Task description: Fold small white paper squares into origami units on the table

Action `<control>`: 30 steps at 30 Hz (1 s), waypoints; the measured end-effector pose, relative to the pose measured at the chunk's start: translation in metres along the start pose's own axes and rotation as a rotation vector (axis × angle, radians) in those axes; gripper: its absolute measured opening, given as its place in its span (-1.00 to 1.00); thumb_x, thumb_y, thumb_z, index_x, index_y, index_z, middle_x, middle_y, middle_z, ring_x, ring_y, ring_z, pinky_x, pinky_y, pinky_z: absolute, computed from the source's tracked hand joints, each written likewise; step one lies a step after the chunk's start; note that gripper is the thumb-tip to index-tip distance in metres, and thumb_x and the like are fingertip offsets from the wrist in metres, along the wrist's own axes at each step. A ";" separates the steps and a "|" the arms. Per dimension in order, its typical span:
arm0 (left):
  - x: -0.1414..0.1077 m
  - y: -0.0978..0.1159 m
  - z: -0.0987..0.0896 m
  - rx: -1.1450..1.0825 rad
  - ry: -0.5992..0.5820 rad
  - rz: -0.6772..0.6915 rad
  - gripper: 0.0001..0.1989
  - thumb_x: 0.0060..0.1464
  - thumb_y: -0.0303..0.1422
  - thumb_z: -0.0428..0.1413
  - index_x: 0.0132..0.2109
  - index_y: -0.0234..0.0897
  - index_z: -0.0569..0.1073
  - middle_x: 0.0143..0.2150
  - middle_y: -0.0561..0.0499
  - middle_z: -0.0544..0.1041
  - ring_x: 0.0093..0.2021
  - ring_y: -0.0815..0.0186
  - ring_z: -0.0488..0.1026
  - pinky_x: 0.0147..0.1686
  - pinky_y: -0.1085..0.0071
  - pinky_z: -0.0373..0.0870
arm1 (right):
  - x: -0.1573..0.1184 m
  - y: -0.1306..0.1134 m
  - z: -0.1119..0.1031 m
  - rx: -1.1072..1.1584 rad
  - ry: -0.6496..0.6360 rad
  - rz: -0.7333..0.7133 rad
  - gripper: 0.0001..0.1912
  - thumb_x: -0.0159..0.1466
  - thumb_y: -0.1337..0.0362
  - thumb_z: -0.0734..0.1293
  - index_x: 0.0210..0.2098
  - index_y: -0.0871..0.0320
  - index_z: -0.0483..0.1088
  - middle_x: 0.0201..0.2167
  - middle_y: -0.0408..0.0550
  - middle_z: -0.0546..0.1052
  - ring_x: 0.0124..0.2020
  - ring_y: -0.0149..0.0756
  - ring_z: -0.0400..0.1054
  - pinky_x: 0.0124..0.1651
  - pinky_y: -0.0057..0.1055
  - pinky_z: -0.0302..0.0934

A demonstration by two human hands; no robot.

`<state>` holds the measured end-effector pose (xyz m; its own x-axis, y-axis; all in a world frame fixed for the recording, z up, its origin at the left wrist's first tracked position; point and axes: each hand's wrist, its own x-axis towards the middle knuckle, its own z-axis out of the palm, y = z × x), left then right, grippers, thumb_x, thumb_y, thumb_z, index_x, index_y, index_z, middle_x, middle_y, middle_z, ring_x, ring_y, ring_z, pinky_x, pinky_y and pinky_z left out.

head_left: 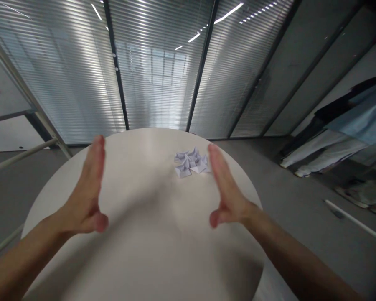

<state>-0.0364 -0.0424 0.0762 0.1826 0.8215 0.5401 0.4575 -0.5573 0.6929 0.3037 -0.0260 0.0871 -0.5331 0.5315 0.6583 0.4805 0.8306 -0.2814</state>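
Both of my hands are raised above a round white table (138, 259), palms facing each other and well apart. My left hand (89, 192) is over the table's left part, fingers stretched out together and thumb held away, with nothing in it. Mirroring it on the right, my right hand (225, 188) has straight fingers and a thumb set apart; it too is bare. Several folded white paper pieces (189, 162), like origami with pointed corners, sit in a cluster on the table. My right fingertips are nearest to them and partly overlap their right edge in view.
Glass panels with blinds (156, 83) stand behind the table. On the left are pale metal rails (44, 119) by a white board. People (338, 129) stand on the grey floor at the right, and a white bar (354, 219) is lower right.
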 end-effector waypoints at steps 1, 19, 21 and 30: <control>-0.007 0.001 0.001 0.132 -0.145 0.224 0.19 -0.44 0.35 0.09 0.34 0.12 -0.10 0.41 0.22 -0.29 0.36 -0.21 -0.39 0.31 -0.05 -0.40 | -0.005 -0.008 0.006 -0.018 -0.160 -0.073 0.21 -0.07 -0.36 0.30 0.36 0.09 -0.21 0.37 0.07 -0.10 0.34 0.22 -0.25 0.32 0.12 -0.35; -0.049 -0.040 0.039 0.450 -0.853 0.280 -0.01 0.03 0.16 -0.03 0.37 -0.18 -0.37 0.39 -0.18 -0.28 0.37 -0.01 -0.23 0.31 0.01 -0.26 | -0.048 0.007 0.069 0.007 -0.756 -0.009 0.10 0.05 -0.19 0.35 0.35 0.21 -0.19 0.35 0.19 -0.07 0.36 -0.01 -0.23 0.36 -0.07 -0.46; -0.049 -0.039 0.039 0.448 -0.851 0.282 -0.01 0.03 0.15 -0.03 0.37 -0.18 -0.37 0.39 -0.18 -0.27 0.37 -0.01 -0.23 0.31 0.01 -0.26 | -0.048 0.007 0.070 0.004 -0.754 -0.013 0.09 0.06 -0.19 0.34 0.35 0.22 -0.19 0.35 0.20 -0.07 0.36 -0.01 -0.23 0.36 -0.06 -0.46; -0.048 -0.037 0.039 0.426 -0.832 0.277 -0.02 0.03 0.15 -0.02 0.38 -0.20 -0.32 0.40 -0.20 -0.24 0.37 -0.01 -0.20 0.31 0.01 -0.25 | -0.049 0.005 0.068 -0.006 -0.752 -0.011 0.03 0.10 -0.22 0.29 0.34 0.22 -0.13 0.35 0.16 -0.05 0.36 -0.04 -0.23 0.35 -0.05 -0.43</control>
<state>-0.0279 -0.0562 0.0057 0.8125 0.5819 0.0347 0.5525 -0.7877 0.2725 0.2850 -0.0361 0.0058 -0.8690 0.4948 0.0060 0.4747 0.8369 -0.2725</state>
